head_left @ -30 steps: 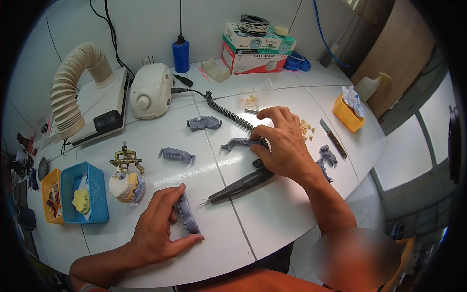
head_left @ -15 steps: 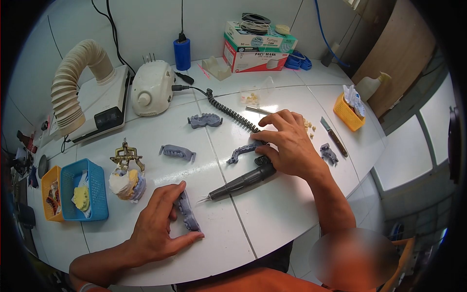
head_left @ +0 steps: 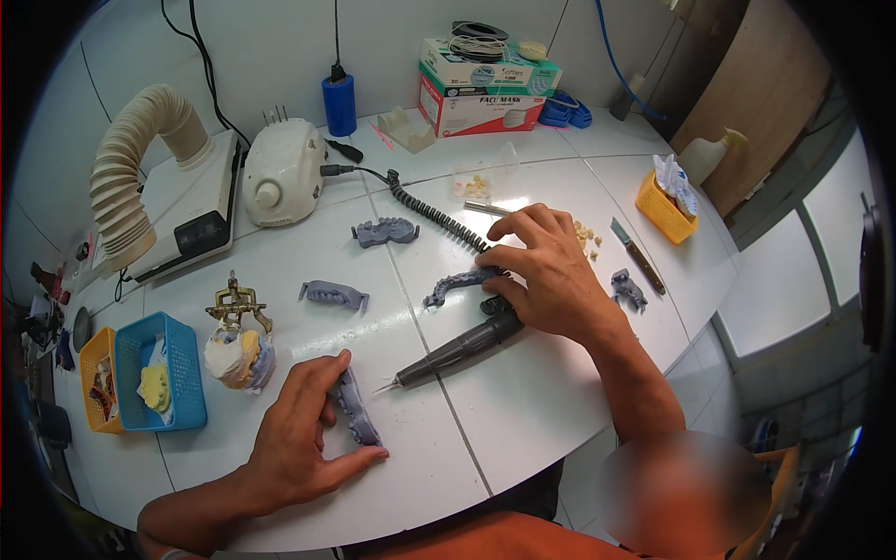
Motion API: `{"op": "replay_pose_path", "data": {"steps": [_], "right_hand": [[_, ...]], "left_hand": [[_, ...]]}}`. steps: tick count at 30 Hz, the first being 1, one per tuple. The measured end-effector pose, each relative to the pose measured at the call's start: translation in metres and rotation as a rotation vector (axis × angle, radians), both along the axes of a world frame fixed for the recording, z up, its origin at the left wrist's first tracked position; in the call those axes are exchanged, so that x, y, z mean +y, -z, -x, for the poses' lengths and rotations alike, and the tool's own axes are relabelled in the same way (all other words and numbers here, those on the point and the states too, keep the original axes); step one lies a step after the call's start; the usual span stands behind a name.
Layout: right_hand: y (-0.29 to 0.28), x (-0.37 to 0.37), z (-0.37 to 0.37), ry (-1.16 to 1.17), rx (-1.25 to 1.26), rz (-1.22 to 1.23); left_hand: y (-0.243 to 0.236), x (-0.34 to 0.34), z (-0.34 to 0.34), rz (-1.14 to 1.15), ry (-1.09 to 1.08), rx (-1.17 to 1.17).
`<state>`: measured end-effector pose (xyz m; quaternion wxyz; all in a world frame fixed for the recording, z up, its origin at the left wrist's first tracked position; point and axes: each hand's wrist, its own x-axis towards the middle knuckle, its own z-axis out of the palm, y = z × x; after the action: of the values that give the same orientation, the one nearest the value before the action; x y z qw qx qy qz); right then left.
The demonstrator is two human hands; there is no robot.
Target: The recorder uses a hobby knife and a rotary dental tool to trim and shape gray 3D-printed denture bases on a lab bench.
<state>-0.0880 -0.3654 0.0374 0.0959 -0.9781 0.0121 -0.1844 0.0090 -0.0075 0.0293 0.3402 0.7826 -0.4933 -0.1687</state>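
My left hand [head_left: 303, 418] lies on the table at the near side, curved round a grey dental model [head_left: 355, 407], its thumb at the near end and its index finger at the far end. To the right, my right hand [head_left: 551, 275] grips a second grey dental model [head_left: 459, 282] between thumb and fingers; its right part is hidden under the hand. Below that hand lies a dark handpiece [head_left: 453, 355] with a thin bur pointing left. Its coiled cord [head_left: 434, 215] passes behind my fingers. Two further grey dental models [head_left: 336, 295] rest on the table farther off.
Left stand blue [head_left: 203, 392] and yellow baskets, a brass articulator [head_left: 238, 308] with a cast, a white control box [head_left: 285, 177] and a hose [head_left: 121, 168]. Right are a knife [head_left: 639, 257], a small grey piece [head_left: 628, 291] and a yellow basket [head_left: 665, 222]. Mask boxes [head_left: 481, 107] stand behind.
My right hand and the dental model in it have shifted slightly away and to the left. My left hand stays on its model. The whole view has moved a little.
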Motion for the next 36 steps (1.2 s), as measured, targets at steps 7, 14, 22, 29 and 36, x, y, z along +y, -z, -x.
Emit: {"op": "replay_pose_path", "data": {"steps": [7,14,22,29,36], "right_hand": [[-0.008,0.0002,-0.0005,-0.097,0.01,0.151],[-0.0029,0.0011,-0.0005,-0.163,-0.145,0.074],[-0.0023,0.0007,-0.0028,-0.183,-0.221,0.065],[-0.0014,0.0008,-0.0038,-0.197,-0.235,0.049],[-0.0009,0.0013,-0.0045,-0.205,-0.247,0.048]], "left_hand": [[0.0049,0.0017,0.0003,0.02,-0.018,-0.008],[-0.0011,0.0004,-0.0004,-0.008,0.016,0.005],[-0.0023,0.0007,-0.0007,-0.011,0.021,0.003],[-0.0017,0.0008,-0.0012,-0.009,0.022,0.001],[-0.0015,0.0012,-0.0006,-0.017,0.016,0.012]]}}
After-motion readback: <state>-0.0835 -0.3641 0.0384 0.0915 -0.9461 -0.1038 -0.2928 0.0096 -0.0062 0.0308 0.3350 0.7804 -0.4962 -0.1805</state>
